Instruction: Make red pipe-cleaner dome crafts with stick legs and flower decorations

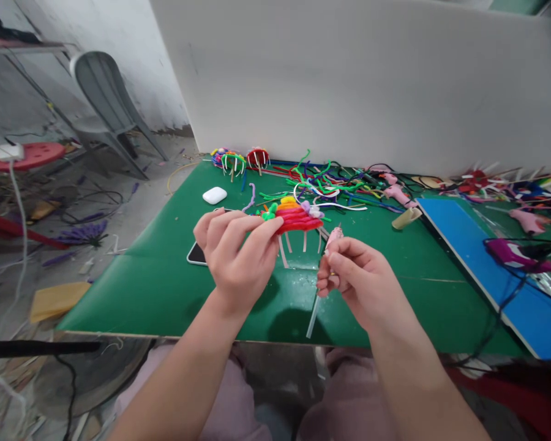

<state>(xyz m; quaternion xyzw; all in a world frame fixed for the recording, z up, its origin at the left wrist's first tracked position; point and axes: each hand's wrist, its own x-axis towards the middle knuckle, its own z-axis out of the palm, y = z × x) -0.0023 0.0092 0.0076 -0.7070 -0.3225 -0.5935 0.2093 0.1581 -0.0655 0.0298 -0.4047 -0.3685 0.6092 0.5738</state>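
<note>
In the head view my left hand (239,251) is closed on a pipe-cleaner craft (298,217). Rows of red and yellow fuzzy stems form it, with green and lilac bits on its sides and pale strips hanging below. To its right, my right hand (356,269) is closed around a small pink glue gun (335,236), whose tip points up near the craft's right end. A clear glue stick (312,318) slants down beneath the fingers. Much of the gun's body is hidden by my hand. Partly behind my left hand lies a phone (196,254).
Loose pipe cleaners (321,180) are heaped along the back of the green table (156,294). Finished-looking crafts (258,158) stand at the back left, near a white case (214,195). Right are a blue board (477,263), a cardboard tube (406,218) and another pink glue gun (398,195).
</note>
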